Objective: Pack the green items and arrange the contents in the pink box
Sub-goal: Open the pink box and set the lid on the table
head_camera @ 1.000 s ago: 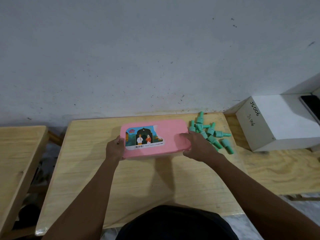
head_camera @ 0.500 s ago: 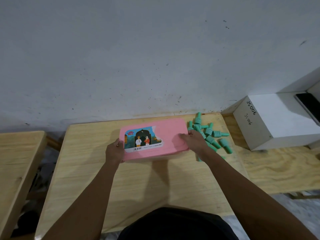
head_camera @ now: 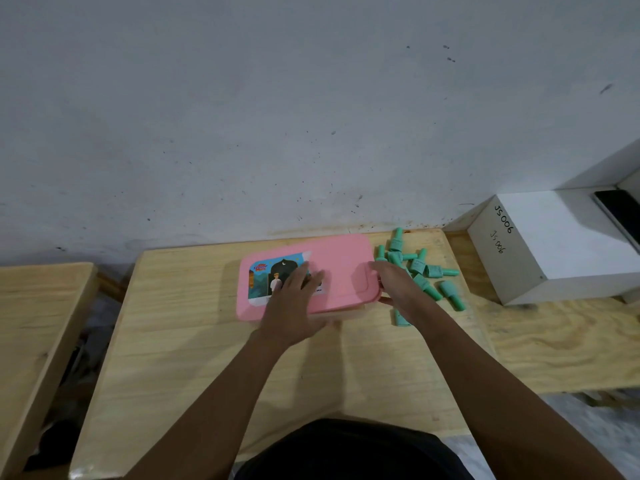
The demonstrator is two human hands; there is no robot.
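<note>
While the left hand [head_camera: 294,299] lay flat and open on the closed pink box [head_camera: 341,271], the right hand [head_camera: 398,289] gripped its right end, nearer the green bottles [head_camera: 420,271] scattered just beyond on the surface [head_camera: 194,341].

The pink box [head_camera: 341,271] lies flat and closed on the desk, a rounded rectangle with a picture label covering the nine o'clock half of its lid. At its three o'clock side, touching that end, the green items [head_camera: 420,271], small bottle-shaped pieces with narrow necks, lie tumbled in a loose heap pointing all ways.
</note>
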